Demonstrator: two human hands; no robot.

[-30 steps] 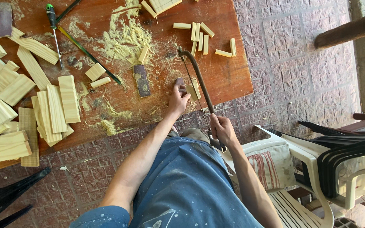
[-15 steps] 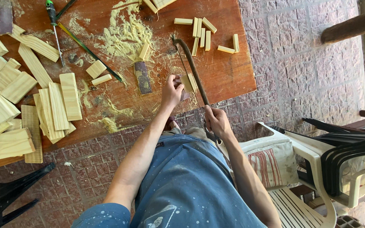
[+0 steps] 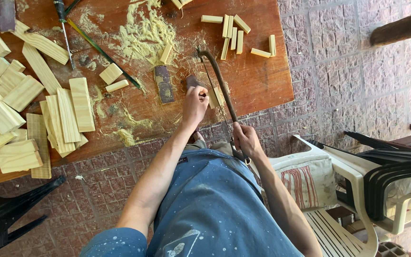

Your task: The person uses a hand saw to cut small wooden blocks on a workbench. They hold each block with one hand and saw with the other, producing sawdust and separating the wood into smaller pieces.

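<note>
With the left hand (image 3: 195,103) pressing the wood strip (image 3: 213,97) flat near the counter (image 3: 262,85) edge, the right hand (image 3: 246,140), clamped on the hacksaw (image 3: 220,83), should probably stroke evenly.

We wear a faded blue T-shirt (image 3: 215,204), short-sleeved, flecked with small pale specks across the front and bearing a light printed patch near its lower hem. Both arms are bare from the sleeve down, and the left hand (image 3: 194,105) and right hand (image 3: 246,140) are ungloved.
</note>
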